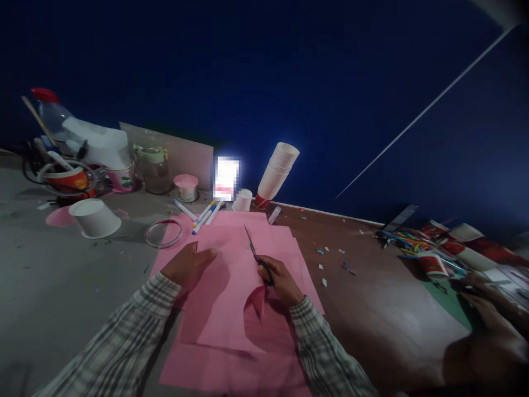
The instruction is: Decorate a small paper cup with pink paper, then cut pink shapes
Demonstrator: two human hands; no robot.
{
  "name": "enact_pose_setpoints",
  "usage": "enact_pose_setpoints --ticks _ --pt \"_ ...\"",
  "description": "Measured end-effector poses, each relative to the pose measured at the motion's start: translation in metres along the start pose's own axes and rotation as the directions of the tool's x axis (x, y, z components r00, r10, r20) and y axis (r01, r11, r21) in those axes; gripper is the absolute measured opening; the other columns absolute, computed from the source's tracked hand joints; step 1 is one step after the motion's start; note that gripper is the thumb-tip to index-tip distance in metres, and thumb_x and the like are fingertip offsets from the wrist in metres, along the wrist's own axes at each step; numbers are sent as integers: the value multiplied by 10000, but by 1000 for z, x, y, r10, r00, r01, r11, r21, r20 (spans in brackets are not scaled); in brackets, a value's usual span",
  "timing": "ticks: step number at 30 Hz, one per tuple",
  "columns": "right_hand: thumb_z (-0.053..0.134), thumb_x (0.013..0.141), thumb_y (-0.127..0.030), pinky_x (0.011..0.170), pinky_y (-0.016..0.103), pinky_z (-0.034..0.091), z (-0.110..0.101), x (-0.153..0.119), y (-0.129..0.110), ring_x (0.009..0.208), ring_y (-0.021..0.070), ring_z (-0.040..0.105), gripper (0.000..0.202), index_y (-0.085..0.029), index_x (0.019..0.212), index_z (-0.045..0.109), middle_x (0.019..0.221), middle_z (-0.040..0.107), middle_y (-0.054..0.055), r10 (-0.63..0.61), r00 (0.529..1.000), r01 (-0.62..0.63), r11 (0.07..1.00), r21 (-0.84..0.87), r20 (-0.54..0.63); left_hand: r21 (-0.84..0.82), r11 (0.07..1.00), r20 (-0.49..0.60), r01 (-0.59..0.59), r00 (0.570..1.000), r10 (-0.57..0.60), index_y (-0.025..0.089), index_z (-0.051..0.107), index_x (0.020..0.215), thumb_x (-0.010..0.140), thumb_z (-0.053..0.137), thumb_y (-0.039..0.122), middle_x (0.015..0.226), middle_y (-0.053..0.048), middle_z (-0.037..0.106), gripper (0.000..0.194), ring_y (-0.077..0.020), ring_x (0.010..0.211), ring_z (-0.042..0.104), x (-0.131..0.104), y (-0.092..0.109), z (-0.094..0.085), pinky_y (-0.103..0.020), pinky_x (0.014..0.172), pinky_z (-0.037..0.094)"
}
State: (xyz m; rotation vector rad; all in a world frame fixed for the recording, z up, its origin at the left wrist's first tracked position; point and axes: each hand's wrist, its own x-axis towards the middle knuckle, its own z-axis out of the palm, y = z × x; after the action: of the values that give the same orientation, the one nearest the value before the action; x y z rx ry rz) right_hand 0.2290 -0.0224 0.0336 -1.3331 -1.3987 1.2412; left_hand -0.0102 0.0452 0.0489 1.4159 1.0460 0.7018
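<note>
My right hand (281,278) is closed round the black handles of a pair of scissors (253,246), whose blades point away from me over the pink paper. A sheet of pink paper (231,298) lies over other pink sheets, with a curved cut near its lower right and a curled flap beside my right hand. My left hand (188,266) grips the left side of this sheet, thumb on top; its other fingers are mostly hidden. Beyond the hands, several marker pens (202,218) lie at the paper's far edge.
A leaning stack of paper cups (278,173) stands at the wall. To the left are a white tub (94,218), a ring (163,234), a lidded jar (152,170) and a bright blurred screen (226,177). Paper scraps (324,282) dot the brown table. Another person's hand (487,314) is at right.
</note>
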Motion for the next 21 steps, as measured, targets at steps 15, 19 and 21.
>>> enact_pose_setpoints --ticks 15,19,21 --pt "641 791 -567 556 247 376 -3 0 5 652 141 379 421 -182 950 704 705 471 5 3 1000 -2 996 -87 21 -144 977 39 160 987 -156 178 556 640 577 767 455 568 33 546 354 -133 536 473 1 7 -7 -257 526 378" --pt "646 788 -573 557 244 386 -2 -1 6 648 137 381 432 -185 966 709 709 479 3 2 1000 -1 997 -76 17 -156 975 30 158 987 -156 190 526 589 571 783 433 520 47 515 354 -121 503 452 0 10 -6 -250 504 365" --pt "654 780 -586 556 243 385 -1 -1 6 645 133 380 452 -185 981 711 713 478 0 7 1000 -5 998 -67 26 -166 969 47 180 983 -175 191 536 607 571 788 433 535 40 542 351 -129 505 480 0 9 -6 -252 498 375"
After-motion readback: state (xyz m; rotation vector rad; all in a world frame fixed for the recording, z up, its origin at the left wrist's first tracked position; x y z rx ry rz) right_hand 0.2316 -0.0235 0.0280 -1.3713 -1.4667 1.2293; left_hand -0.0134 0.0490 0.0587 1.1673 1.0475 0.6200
